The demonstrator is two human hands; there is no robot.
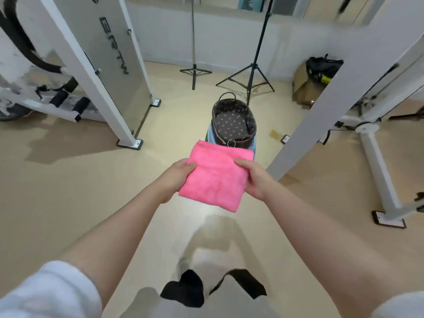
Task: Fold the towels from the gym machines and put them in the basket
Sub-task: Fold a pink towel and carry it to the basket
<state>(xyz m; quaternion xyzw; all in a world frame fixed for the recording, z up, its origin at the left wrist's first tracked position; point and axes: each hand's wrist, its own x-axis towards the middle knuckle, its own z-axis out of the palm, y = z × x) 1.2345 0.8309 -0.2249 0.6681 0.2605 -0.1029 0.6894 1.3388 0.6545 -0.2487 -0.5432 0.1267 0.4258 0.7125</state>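
- Pink towel (214,177), folded into a flat square, sits level between your two hands (220,177), carried out in front of you at arm's length above the pale floor (91,191).
- Your left hand (176,177) pinches the towel's left edge, thumb on top and fingers underneath; your right hand (253,177) clamps the right edge the same way. Both are closed on the cloth, well apart from each other with the whole square spanning the gap.
- The two-sided grip looks chosen to keep the layers stacked: held by one edge alone, the soft fabric would likely sag and the fold fall open.
- Just beyond the towel's far edge stands the basket (234,120), an oval wicker one with a dotted dark lining, raised on a light blue stand (252,145). Its floor appears bare of towels, which suggests the task is at an early stage.
- The towel's far edge overlaps the basket's near rim in the view, though the towel is not yet over the opening.
- White gym machine frames (110,88) flank you on either side, and two tripods (251,72) stand behind the basket.
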